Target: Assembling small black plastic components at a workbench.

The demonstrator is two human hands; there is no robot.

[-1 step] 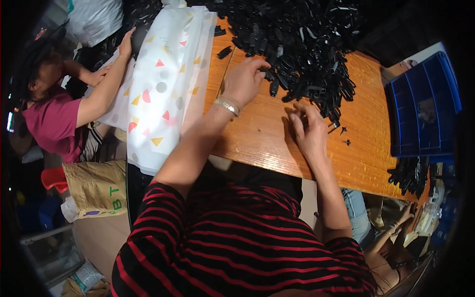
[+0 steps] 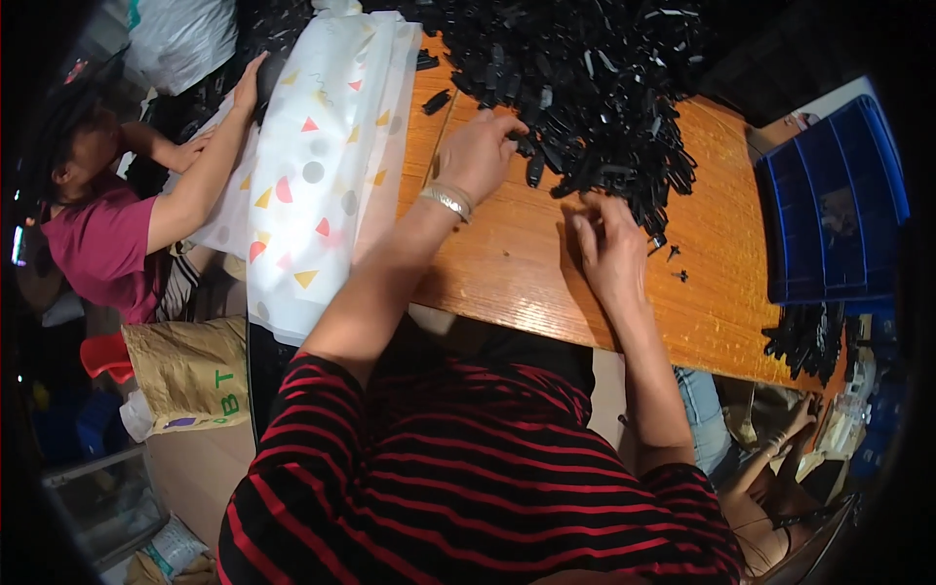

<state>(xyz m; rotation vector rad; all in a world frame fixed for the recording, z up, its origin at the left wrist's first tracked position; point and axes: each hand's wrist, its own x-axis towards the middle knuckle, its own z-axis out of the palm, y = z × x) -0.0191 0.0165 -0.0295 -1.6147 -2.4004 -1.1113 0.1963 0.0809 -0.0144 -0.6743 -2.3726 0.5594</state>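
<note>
A large heap of small black plastic pieces (image 2: 585,88) covers the far part of the wooden table (image 2: 507,283). My left hand (image 2: 478,151), with a bracelet at the wrist, reaches to the heap's near left edge. Its fingers are bent together beside the black pieces, and whatever they hold is too small to make out. Over the table at the heap's near edge is my right hand (image 2: 614,253). The thumb there stands apart from the loosely bent fingers, with nothing visible between them. The fingertips lie close to the lowest black pieces.
A white sheet with coloured shapes (image 2: 312,195) lies left of my left arm. Beyond it a person in a maroon shirt (image 2: 97,244) rests hands near it. On the right stand a blue crate (image 2: 829,205) and black strips (image 2: 807,341). Two small black bits (image 2: 680,276) lie near my right hand.
The right fingers have drawn up slightly toward the heap. My left hand stays almost in place at the heap's edge. The whole view has shifted slightly.
</note>
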